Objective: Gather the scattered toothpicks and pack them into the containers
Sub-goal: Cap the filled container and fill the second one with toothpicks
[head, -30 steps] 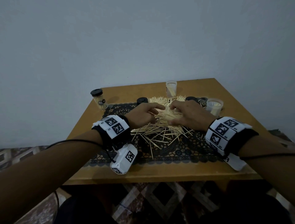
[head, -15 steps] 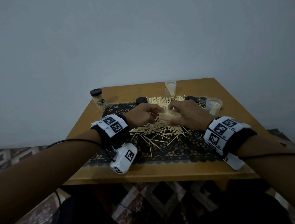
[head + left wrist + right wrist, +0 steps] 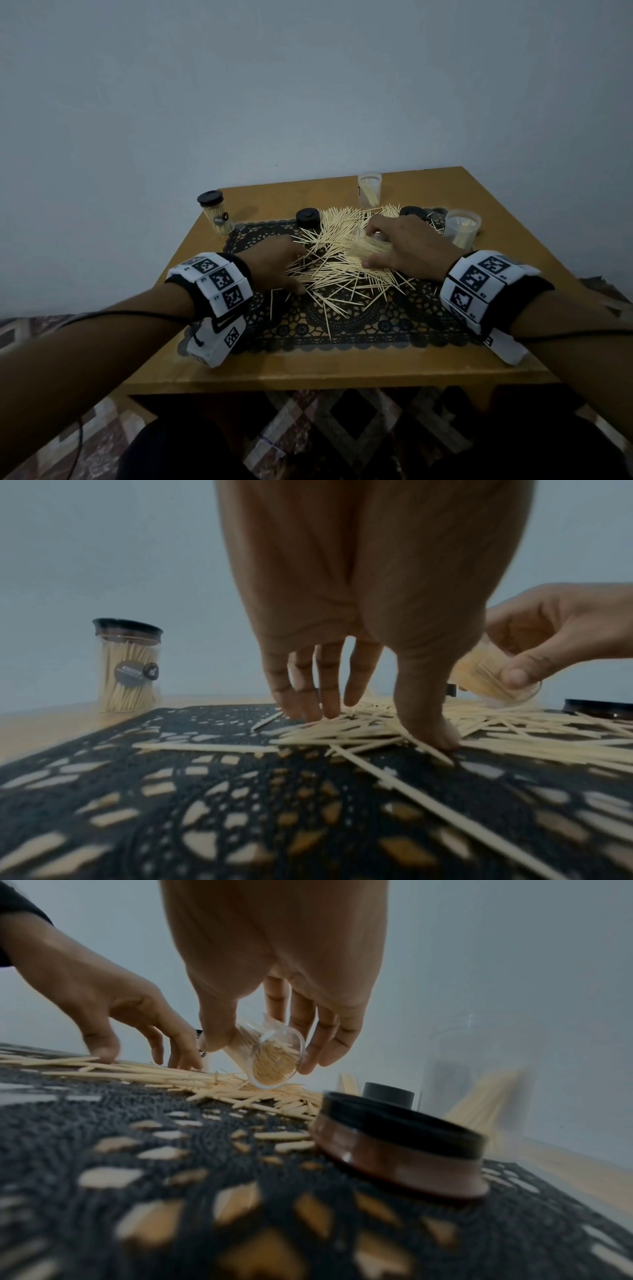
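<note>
While the right hand grips a tilted, nearly full clear container mid-mat, the left hand, fingers spread, presses on scattered toothpicks. One capped jar stands packed near the table's far-left edge; most toothpicks remain loose.

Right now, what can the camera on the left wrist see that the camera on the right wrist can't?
Only the left wrist view shows the closed jar with a black lid, full of toothpicks, standing at the mat's far left edge. Only the right wrist view shows a loose black lid lying close by on the mat, and the clear bottom of the tilted jar the right hand holds. Both show the left hand with fingertips down on the scattered toothpicks.
</note>
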